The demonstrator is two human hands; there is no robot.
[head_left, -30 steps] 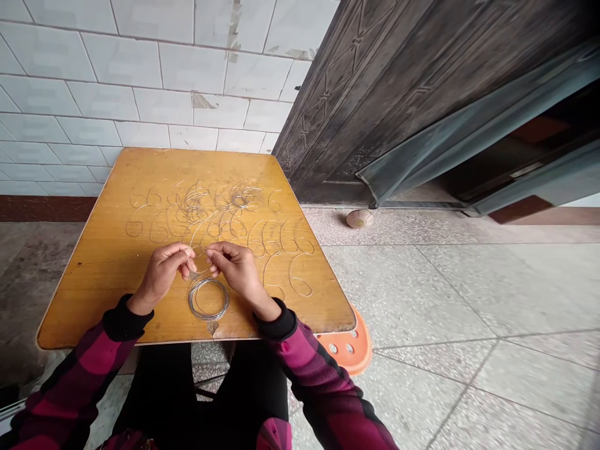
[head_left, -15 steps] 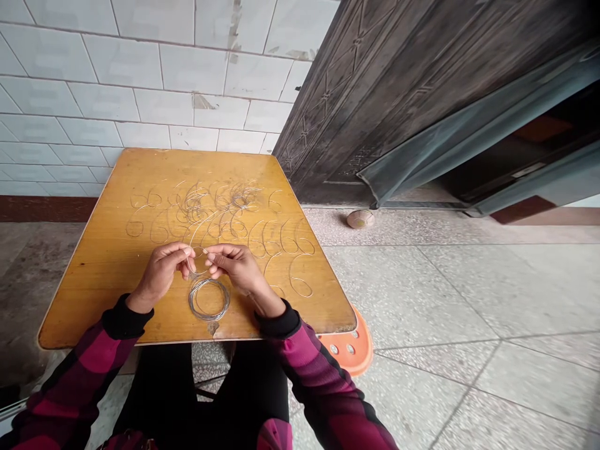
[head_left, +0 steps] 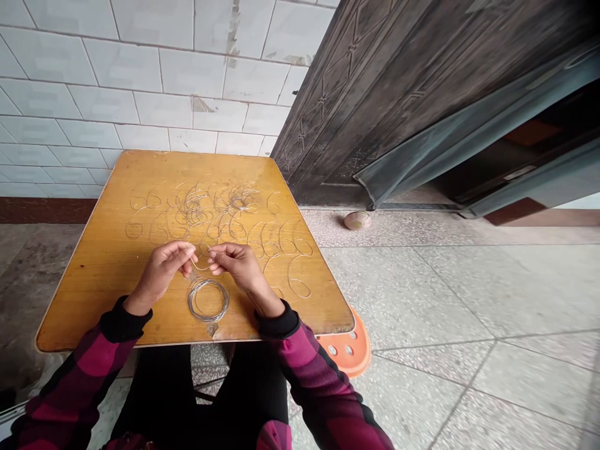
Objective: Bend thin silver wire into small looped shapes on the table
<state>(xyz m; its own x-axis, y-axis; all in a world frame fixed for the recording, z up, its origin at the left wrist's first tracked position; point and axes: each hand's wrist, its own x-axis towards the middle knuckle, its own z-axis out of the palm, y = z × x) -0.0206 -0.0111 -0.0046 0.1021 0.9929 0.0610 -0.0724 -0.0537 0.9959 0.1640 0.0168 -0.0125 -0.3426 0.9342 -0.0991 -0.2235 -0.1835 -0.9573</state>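
Note:
Between my hands is a thin wire [head_left: 201,269] bent into a loop. My left hand [head_left: 165,270] pinches it on one side, thumb against fingertips. On the other side my right hand [head_left: 239,267] grips it in the same way. Just below the fingers a coil of silvery wire [head_left: 191,305] lies flat on the wooden table [head_left: 107,300]. Beyond my hands, many curled wire pieces [head_left: 237,200] are spread over the tabletop, some in tangled clusters. More single curved pieces [head_left: 300,287] lie to the right of my right hand.
A white tiled wall [head_left: 187,69] stands behind the table. To the right are a dark carved door [head_left: 337,125] and a grey-green curtain [head_left: 412,156]. An orange stool [head_left: 351,350] pokes out under the table's right corner. A roundish object [head_left: 357,220] sits on the floor.
The wire in my fingers has shifted: the long end that stuck up above my left hand no longer shows there. Both hands stay in nearly the same place.

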